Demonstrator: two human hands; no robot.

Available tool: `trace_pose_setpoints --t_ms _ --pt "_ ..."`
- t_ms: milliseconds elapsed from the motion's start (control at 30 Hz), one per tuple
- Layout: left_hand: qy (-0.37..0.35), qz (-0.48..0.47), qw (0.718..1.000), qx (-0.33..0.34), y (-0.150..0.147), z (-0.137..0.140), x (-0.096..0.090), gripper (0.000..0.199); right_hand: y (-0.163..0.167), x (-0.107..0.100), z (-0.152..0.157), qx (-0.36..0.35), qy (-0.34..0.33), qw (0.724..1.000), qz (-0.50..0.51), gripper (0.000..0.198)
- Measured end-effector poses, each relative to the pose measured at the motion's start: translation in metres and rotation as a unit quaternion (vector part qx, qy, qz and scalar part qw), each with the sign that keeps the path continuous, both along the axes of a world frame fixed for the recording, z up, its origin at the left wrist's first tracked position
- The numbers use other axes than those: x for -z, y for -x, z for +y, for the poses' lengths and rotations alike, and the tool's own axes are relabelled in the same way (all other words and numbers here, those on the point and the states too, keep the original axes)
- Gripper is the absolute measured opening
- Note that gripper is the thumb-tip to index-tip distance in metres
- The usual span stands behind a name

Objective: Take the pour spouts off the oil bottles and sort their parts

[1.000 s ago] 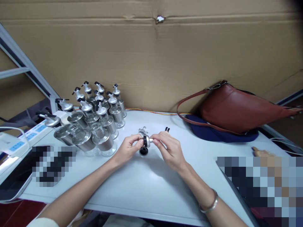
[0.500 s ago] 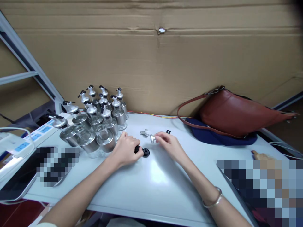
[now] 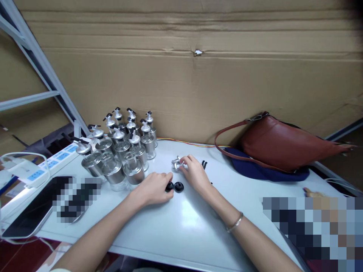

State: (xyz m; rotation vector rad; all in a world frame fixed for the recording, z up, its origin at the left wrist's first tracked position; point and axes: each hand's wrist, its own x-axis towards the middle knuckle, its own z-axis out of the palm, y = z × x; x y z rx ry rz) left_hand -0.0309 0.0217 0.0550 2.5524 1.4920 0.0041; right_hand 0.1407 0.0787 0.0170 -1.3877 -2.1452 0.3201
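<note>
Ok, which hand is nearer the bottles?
Left. The left hand is just right of the front bottles; the right hand is farther off, at the metal parts.

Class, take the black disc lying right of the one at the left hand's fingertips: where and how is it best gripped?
Probably pinch the black disc by its outer rim at opposite edges, coming from above on the near side. It lies flat, so its round rim seems easiest to reach; the left hand and second disc crowd its left.
</note>
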Motion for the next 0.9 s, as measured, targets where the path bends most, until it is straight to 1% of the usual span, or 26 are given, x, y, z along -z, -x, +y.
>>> trace_pose_setpoints --t_ms 133,200,267,300,333,367,400,433,467,500,533,567,600,633,667,733,767,800,833,900 --pt "-0.004 -0.009 1.0 -0.019 0.001 -0.004 -0.005 0.036 0.001 0.001 0.003 0.006 -0.017 1.0 -0.006 0.013" --pt "-0.015 -0.043 0.999 -0.014 0.003 -0.009 -0.011 0.041 -0.001 -0.001 0.002 0.007 -0.023 1.0 -0.004 0.012" --pt "-0.045 -0.116 0.992 0.006 0.01 -0.016 -0.02 0.037 -0.004 -0.004 -0.003 0.004 -0.026 1.0 -0.001 0.01" --pt "-0.078 -0.165 0.983 0.016 0.016 -0.02 -0.025 0.033 -0.006 -0.007 -0.006 0.002 -0.028 1.0 0.001 0.009" --pt "-0.123 -0.22 0.968 0.015 0.024 -0.024 -0.03 0.027 -0.007 -0.011 -0.01 0.0 -0.029 1.0 0.001 0.007" --pt "-0.191 -0.277 0.942 0.003 0.034 -0.028 -0.033 0.024 -0.008 -0.015 -0.015 -0.004 -0.032 0.999 0.004 0.006" --pt "-0.276 -0.325 0.904 -0.03 0.046 -0.03 -0.035 0.023 -0.008 -0.019 -0.021 -0.013 -0.034 0.999 0.013 0.006" --pt "-0.357 -0.357 0.859 -0.085 0.059 -0.032 -0.036 0.028 -0.007 -0.024 -0.027 -0.026 -0.034 0.999 0.025 0.006" --pt "-0.427 -0.379 0.808 -0.147 0.074 -0.032 -0.036 0.038 -0.004 -0.029 -0.034 -0.048 -0.025 0.997 0.048 0.007" --pt "-0.469 -0.394 0.761 -0.214 0.09 -0.03 -0.035 0.049 0.0 -0.033 -0.041 -0.075 -0.004 0.994 0.075 0.008" --pt "-0.493 -0.41 0.716 -0.275 0.105 -0.028 -0.032 0.06 0.005 -0.036 -0.047 -0.103 0.039 0.989 0.099 0.009" --pt "-0.481 -0.419 0.697 -0.329 0.12 -0.025 -0.029 0.069 0.012 -0.039 -0.053 -0.13 0.103 0.979 0.12 0.017" --pt "-0.446 -0.432 0.691 -0.371 0.134 -0.021 -0.025 0.073 0.02 -0.04 -0.059 -0.155 0.175 0.961 0.148 0.027" --pt "-0.394 -0.448 0.694 -0.401 0.145 -0.018 -0.021 0.072 0.028 -0.04 -0.063 -0.176 0.246 0.937 0.177 0.04" --pt "-0.338 -0.469 0.702 -0.416 0.154 -0.015 -0.017 0.068 0.037 -0.04 -0.066 -0.19 0.304 0.911 0.204 0.053" --pt "-0.261 -0.481 0.728 -0.413 0.164 -0.011 -0.01 0.049 0.054 -0.038 -0.068 -0.2 0.391 0.863 0.249 0.077" --pt "-0.247 -0.479 0.738 -0.406 0.166 -0.01 -0.007 0.041 0.061 -0.037 -0.068 -0.197 0.416 0.848 0.262 0.085" --pt "-0.25 -0.471 0.744 -0.402 0.165 -0.01 -0.005 0.036 0.068 -0.036 -0.067 -0.193 0.434 0.839 0.267 0.089" --pt "-0.265 -0.465 0.742 -0.404 0.164 -0.011 -0.004 0.035 0.074 -0.035 -0.066 -0.189 0.445 0.834 0.265 0.09" --pt "-0.323 -0.439 0.73 -0.413 0.161 -0.015 -0.005 0.038 0.082 -0.033 -0.065 -0.183 0.456 0.832 0.256 0.091"
